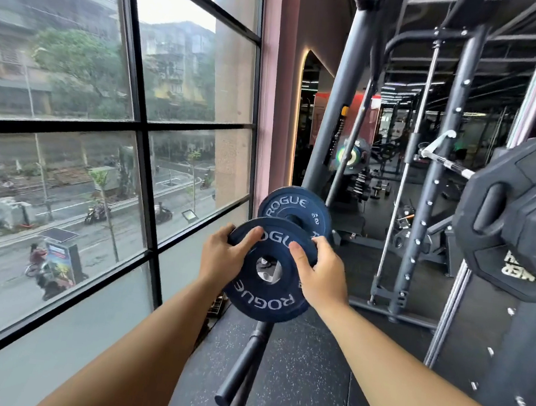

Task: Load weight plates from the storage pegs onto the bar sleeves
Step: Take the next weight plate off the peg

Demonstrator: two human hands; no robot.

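Left hand and right hand both grip opposite rim edges of the small dark-blue round ROGUE weight plate, thumbs on its face. It's held in the air over the black steel bar sleeve, not threaded on. A matching blue plate sits just behind. Probably dense but manageable, rigid, with a matte coating that shouldn't slip. I'd stay on the rim and keep fingers clear of the hole.

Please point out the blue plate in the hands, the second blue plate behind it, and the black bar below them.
Held blue plate (260,300): head view, lower face, by the white lettering.
Second blue plate (293,207): head view, upper face, near the lettering.
Black bar (240,368): head view, middle of its tube.
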